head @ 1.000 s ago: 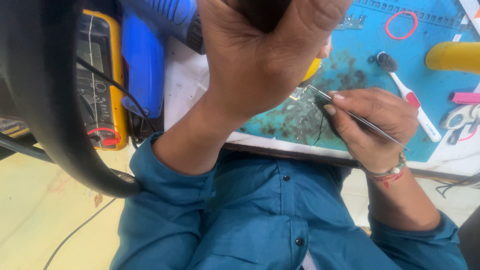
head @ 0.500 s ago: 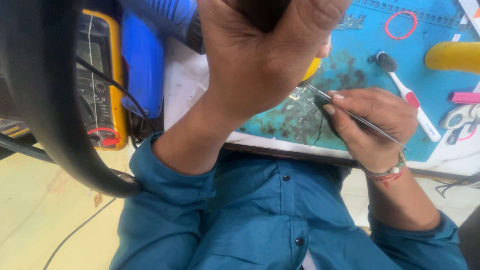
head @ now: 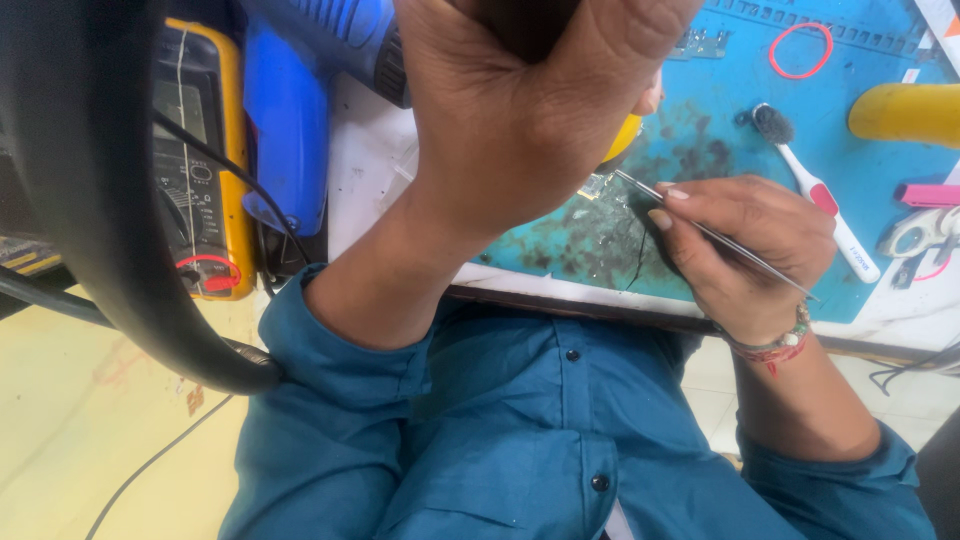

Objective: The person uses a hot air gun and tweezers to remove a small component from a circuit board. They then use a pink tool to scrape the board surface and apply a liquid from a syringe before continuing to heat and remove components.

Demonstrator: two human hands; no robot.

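Over the stained blue work mat (head: 720,120), the right hand (head: 750,245) pinches metal tweezers (head: 700,230) at a small circuit board (head: 597,186); the left hand (head: 520,110) is clenched around a dark handle (head: 520,25).

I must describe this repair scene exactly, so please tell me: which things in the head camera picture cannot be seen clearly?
- The tool in the left hand: the fist and the top edge hide it; only a yellow part shows.
- The small part at the tweezers tip: too small to identify.
- The yellow meter: partly behind a dark curved band.
- The yellow object: cut off by the right edge.
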